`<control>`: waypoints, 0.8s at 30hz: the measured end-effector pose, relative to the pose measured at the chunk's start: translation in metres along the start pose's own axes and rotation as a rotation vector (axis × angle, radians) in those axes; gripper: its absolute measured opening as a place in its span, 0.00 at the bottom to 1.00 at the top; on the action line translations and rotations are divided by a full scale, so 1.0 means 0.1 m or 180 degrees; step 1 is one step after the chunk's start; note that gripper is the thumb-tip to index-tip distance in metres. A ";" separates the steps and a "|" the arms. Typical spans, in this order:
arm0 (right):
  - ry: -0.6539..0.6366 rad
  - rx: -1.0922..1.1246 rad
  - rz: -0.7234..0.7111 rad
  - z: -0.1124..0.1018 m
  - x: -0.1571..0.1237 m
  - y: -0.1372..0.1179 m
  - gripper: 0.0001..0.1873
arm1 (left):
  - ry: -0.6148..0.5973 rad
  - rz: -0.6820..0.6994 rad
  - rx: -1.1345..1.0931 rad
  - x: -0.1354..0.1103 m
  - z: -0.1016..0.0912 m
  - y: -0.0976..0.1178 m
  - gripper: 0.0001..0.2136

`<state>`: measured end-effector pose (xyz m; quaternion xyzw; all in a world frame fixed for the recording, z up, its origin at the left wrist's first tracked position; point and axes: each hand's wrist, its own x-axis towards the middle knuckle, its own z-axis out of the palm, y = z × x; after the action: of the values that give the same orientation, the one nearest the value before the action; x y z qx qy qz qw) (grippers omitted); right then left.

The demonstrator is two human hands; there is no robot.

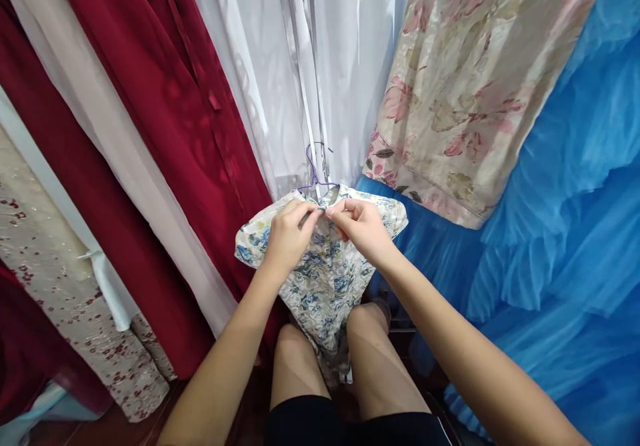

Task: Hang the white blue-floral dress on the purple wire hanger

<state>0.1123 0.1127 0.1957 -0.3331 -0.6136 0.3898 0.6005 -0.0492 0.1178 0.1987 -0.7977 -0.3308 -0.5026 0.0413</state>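
Observation:
A small cream dress with a blue flower print (pixel 325 279) hangs on a purple wire hanger (pixel 313 169) in front of me, its hem falling between my knees. My left hand (pixel 287 236) is closed in a pinch on the left side of the dress collar. My right hand (pixel 360 226) pinches the right side of the same collar, fingertips almost meeting those of the left. Both thumbs press on the neck opening just under the hanger hook.
Garments hang all around: dark red robes (pixel 165 119) and white sheer cloth (pixel 280 66) on the left and centre, a pink floral brocade (pixel 475 86) at upper right, blue tulle (pixel 565 233) on the right, a beige red-flecked fabric (pixel 45 259) at far left. Wooden floor shows below.

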 end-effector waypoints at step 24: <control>0.2477 0.0349 0.0954 -0.22 -1.80 1.58 0.15 | 0.2014 -0.3847 -0.3844 -1.93 0.94 -0.27 0.08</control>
<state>0.1355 0.0315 -0.0293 -0.5086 -0.2641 0.3500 0.7409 -0.0452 0.0826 -0.0152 -0.1993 -0.3463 -0.7217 -0.5652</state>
